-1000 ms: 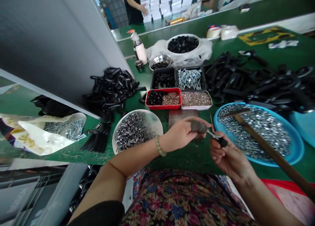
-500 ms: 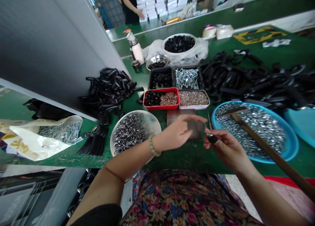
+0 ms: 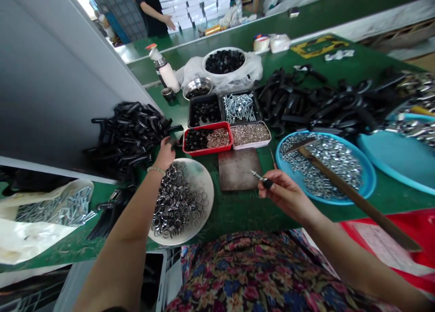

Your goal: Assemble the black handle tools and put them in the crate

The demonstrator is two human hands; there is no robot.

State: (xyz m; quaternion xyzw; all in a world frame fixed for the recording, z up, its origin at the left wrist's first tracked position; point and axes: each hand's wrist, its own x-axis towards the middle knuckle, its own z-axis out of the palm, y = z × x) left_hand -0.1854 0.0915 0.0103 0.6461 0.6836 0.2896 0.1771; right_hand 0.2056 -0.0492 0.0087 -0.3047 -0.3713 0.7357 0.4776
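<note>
Pinching a small black-capped metal pin (image 3: 265, 181) between thumb and fingertips, the right hand (image 3: 287, 194) holds its grip clamped on it in the air above the green tabletop (image 3: 258, 217), just beside a dark steel plate (image 3: 238, 169) and a blue tray of hex nuts (image 3: 373, 180). The left hand (image 3: 165, 154) reaches past a white plate of metal rings (image 3: 207, 185) to the edge of a heap of black plastic handles (image 3: 129, 135); whether its grip has closed on one cannot be told.
</note>
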